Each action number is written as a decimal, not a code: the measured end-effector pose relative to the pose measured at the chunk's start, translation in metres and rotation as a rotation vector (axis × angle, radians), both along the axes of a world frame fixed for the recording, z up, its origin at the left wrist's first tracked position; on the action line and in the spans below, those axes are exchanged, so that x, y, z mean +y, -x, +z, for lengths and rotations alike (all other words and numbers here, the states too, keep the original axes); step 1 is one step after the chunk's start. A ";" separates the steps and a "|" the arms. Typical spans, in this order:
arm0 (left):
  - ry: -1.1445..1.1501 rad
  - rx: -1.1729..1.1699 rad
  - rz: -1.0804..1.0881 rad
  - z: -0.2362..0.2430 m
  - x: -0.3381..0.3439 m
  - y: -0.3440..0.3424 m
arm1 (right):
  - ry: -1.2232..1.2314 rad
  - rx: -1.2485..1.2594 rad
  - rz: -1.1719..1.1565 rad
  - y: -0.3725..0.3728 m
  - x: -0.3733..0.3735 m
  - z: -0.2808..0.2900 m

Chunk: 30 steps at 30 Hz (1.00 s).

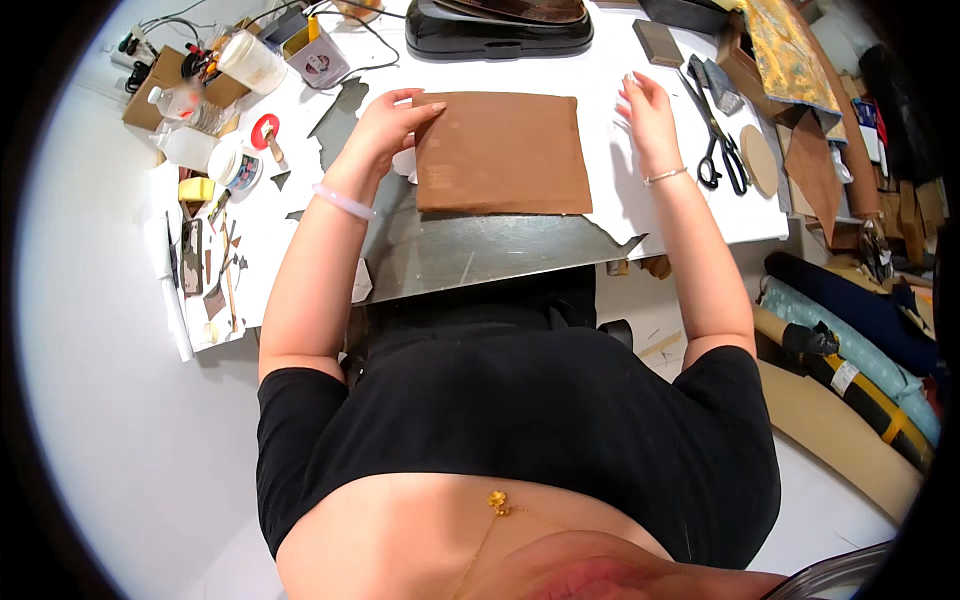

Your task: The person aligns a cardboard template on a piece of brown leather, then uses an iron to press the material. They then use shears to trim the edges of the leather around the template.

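A rectangular brown sheet [505,155], which looks like leather, lies over a dark grey piece of material [440,255] in the middle of the worktable. At its upper left corner is my left hand [388,132], a finger resting on top and the rest at or behind the left edge, so the corner seems gripped. My right hand [650,118] is a little way off the sheet's right side, fingers loosely bent and apart, with nothing visible in them. Just right of it lie black-handled scissors [722,160], blades pointing away from me.
A black tray-like case [498,38] stands at the far edge. Bottles, a white tub [236,166] and small tools crowd the left side. Beyond the scissors are a tan disc [758,160] and a dark block [657,44]. Fabric rolls [850,320] lie at the lower right.
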<state>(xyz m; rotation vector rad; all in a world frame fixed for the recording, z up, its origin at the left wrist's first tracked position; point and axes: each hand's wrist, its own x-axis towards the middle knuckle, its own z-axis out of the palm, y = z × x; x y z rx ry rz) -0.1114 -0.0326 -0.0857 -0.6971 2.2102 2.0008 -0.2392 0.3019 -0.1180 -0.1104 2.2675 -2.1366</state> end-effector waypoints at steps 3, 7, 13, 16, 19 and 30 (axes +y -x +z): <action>-0.037 0.216 0.023 0.041 0.020 -0.025 | 0.050 -0.095 -0.023 -0.028 0.024 -0.002; 0.398 0.849 0.019 0.091 0.061 -0.083 | 0.338 -0.360 0.144 -0.082 0.033 0.036; 1.268 1.126 -0.533 0.084 0.081 -0.167 | 0.707 -0.662 0.622 -0.108 0.039 0.051; 1.286 1.019 -0.505 0.042 0.073 -0.188 | 0.226 -0.455 0.531 -0.118 0.032 0.043; 1.191 0.836 -0.320 0.007 0.061 -0.201 | 0.142 -0.504 0.568 -0.128 0.021 0.030; -0.693 0.145 0.217 -0.012 0.046 -0.195 | -0.032 -0.401 0.537 -0.136 0.003 0.019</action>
